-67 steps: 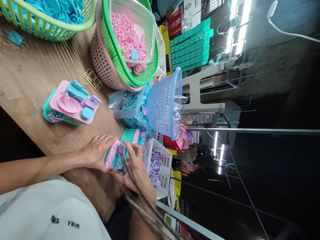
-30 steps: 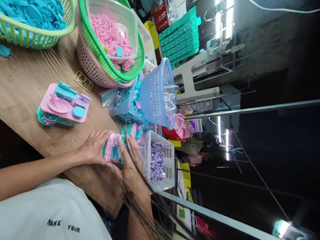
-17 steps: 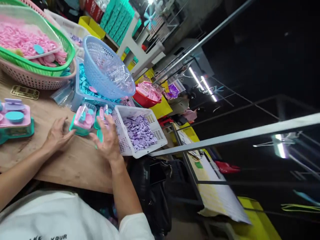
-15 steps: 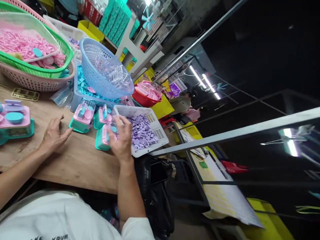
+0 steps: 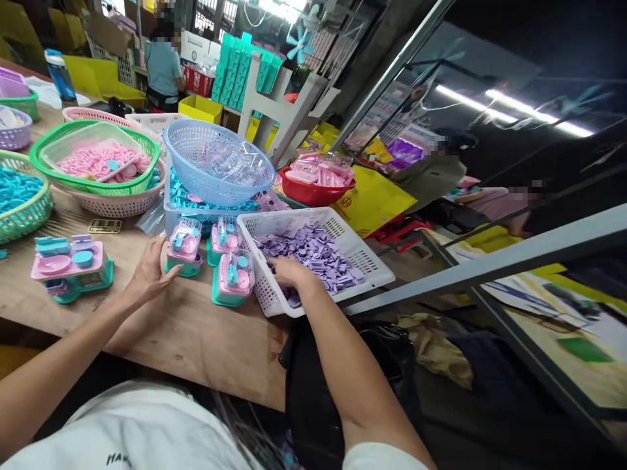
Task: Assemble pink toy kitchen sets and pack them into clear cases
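Observation:
My left hand (image 5: 149, 271) lies on the table with thumb and fingers apart. It is right beside a small pink and teal toy kitchen set (image 5: 183, 248); I cannot tell whether it touches. My right hand (image 5: 290, 269) dips into a white basket (image 5: 375, 267), its fingertips partly hidden at the heap of small purple plastic pieces (image 5: 318, 251). Between the hands stand two more such sets, the front one (image 5: 234, 281) close to the basket and another (image 5: 223, 238) behind it. A larger pink and teal toy kitchen (image 5: 73, 264) sits at the left.
A blue colander (image 5: 210, 183) of clear plastic parts rests on a bin of blue pieces. Green (image 5: 91, 189) and yellow-green (image 5: 34, 215) baskets with pink and blue parts stand left. A red bowl (image 5: 318, 189) and a metal post (image 5: 490, 261) are at the right. People work farther off.
My right hand has moved from beside the front small set into the white basket. My left hand stays open by the other set. The view has swung left and levelled somewhat.

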### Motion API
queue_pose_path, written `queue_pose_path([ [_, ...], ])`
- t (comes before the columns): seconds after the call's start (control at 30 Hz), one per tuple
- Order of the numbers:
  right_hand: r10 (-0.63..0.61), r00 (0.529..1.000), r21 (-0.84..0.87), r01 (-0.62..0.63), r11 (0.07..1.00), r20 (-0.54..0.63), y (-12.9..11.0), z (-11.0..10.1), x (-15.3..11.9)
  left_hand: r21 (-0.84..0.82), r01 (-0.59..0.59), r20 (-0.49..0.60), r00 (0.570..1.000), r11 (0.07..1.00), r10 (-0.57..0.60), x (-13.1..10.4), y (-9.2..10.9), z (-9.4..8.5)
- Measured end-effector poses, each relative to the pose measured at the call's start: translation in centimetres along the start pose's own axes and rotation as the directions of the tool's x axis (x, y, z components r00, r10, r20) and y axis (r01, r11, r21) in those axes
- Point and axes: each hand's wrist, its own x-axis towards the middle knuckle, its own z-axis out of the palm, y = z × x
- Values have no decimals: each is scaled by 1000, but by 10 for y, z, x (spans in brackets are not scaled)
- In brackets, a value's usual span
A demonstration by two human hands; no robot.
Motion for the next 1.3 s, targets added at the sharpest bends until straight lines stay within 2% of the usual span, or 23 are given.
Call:
queue_pose_path([
  [0.1,29,998,19,-30,999,51,4,1,-1,97,-77,-6,997,992,78,19,12,-16],
  [0.17,49,997,28,-51,998,54,6,-1,-3,190,-121,21,993,974,119,37,28,-21],
  [0.2,58,997,32,-60,998,44,6,-3,-5,250,-115,58,993,961,104,46,38,-21],
  [0.27,73,997,39,-73,997,-3,4,-9,-10,380,-35,163,986,924,-30,63,58,-19],
  [0.33,76,989,78,-67,995,-124,0,-18,-19,477,56,232,955,877,-187,76,73,-17],
  [0.37,67,976,114,-44,993,-209,-3,-24,-24,499,69,258,940,864,-224,81,76,-18],
  [0.4,45,953,157,3,988,-300,-8,-30,-30,497,50,292,930,866,-221,84,76,-21],
  [0.47,-52,884,229,177,957,-464,-23,-41,-42,408,-73,433,893,910,-123,86,68,-32],
  [0.53,-194,807,255,389,885,-558,-45,-49,-51,213,-196,611,792,957,26,83,54,-47],
  [0.57,-263,769,259,482,837,-582,-58,-51,-53,121,-221,663,744,968,87,80,47,-55],
  [0.6,-324,739,262,555,789,-590,-72,-51,-53,54,-225,690,713,973,126,77,42,-62],
  [0.63,-377,717,266,610,746,-586,-87,-51,-52,16,-216,697,703,976,144,73,38,-68],
  [0.7,-437,686,272,671,690,-582,-113,-47,-45,-3,-198,682,716,980,147,67,34,-74],
  [0.77,-404,651,264,683,681,-643,-132,-41,-38,-9,-180,666,733,984,140,63,33,-75],
  [0.83,-275,574,252,672,696,-771,-144,-34,-36,-19,-154,654,745,988,129,60,33,-74],
  [0.9,-152,461,225,663,714,-874,-152,-21,-40,-40,-130,640,758,991,125,58,32,-73],
  [0.97,-133,378,162,653,739,-916,-162,1,-47,-62,-132,624,768,989,141,56,31,-72],
  [1.0,-165,361,119,648,752,-918,-168,15,-50,-68,-139,612,776,988,151,54,30,-72],
  [1.07,-254,372,45,635,771,-893,-181,46,-55,-66,-152,597,786,986,161,51,30,-72],
  [1.17,-326,435,4,604,797,-840,-197,90,-55,-42,-149,605,783,988,144,49,32,-72],
  [1.23,-333,470,4,583,812,-818,-202,108,-53,-38,-135,612,780,990,130,49,32,-72],
  [1.3,-335,477,4,579,815,-813,-203,117,-51,-60,-104,611,783,993,120,50,32,-71],
])
